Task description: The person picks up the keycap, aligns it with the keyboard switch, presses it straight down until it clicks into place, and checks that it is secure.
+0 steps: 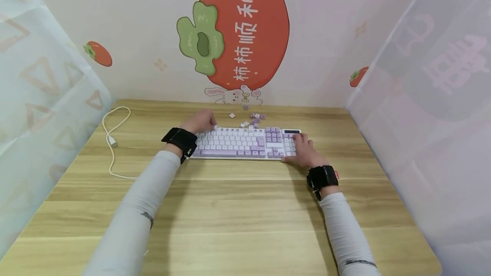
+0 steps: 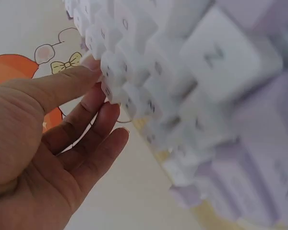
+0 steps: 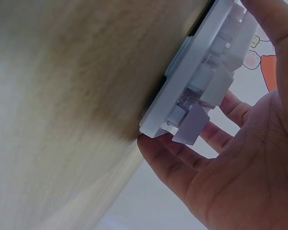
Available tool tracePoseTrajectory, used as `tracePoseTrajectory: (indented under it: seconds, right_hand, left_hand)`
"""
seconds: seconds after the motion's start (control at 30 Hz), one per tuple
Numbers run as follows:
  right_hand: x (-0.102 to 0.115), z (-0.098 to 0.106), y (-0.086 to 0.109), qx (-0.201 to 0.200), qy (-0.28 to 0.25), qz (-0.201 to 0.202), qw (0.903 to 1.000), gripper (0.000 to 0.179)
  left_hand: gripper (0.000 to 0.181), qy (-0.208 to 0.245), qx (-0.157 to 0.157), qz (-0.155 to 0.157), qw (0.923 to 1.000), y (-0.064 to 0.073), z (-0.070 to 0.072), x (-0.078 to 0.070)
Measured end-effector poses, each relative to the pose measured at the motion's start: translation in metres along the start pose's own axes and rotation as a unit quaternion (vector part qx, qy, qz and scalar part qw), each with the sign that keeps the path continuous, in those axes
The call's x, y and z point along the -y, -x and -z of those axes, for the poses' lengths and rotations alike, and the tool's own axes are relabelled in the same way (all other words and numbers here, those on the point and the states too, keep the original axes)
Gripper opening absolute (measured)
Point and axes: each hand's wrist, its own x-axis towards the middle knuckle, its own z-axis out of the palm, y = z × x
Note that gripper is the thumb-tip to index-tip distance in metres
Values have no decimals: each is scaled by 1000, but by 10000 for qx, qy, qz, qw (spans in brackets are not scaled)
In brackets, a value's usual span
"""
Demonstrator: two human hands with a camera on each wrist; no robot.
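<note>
A white and lilac keyboard (image 1: 230,153) lies across the desk, its right end filling part of the right wrist view. At its back left edge, my left hand (image 1: 199,122) brings thumb and index finger together at the rear key row. They pinch a small piece, apparently a keycap, largely hidden by nearby keys. The other fingers (image 2: 103,153) of this hand extend loosely behind the keyboard. My right hand (image 1: 305,153) grips the keyboard's right end, thumb at the front edge and fingers over the number pad and around the side. Dark spots show along the back row.
Loose white and lilac keycaps (image 1: 256,119) are scattered behind the keyboard, with one lilac keycap (image 1: 246,107) close to the wall. A white cable (image 1: 112,156) with a plug lies looped at left. Patterned panels (image 1: 433,97) border the wooden desk (image 1: 238,212) at back and sides.
</note>
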Motion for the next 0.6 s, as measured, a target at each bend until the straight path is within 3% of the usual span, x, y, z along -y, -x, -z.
tracePoseTrajectory:
  seconds: [0.23, 0.33, 0.4, 0.6]
  right_hand:
    - [2, 3, 0, -16, 8, 29, 10000, 95]
    - [3, 5, 1, -27, 8, 27, 10000, 96]
    - [3, 4, 1, -11, 2, -2, 10000, 96]
    - [3, 4, 4, 18, 64, -100, 9999, 98]
  left_hand:
    - [25, -268, 176, -107, 9994, -1, 0, -5]
    - [18, -394, 115, -124, 9991, 1, -1, -7]
    - [13, -585, 78, -109, 9982, 4, -2, -9]
    - [20, -1460, 192, -267, 9887, 13, -7, -13]
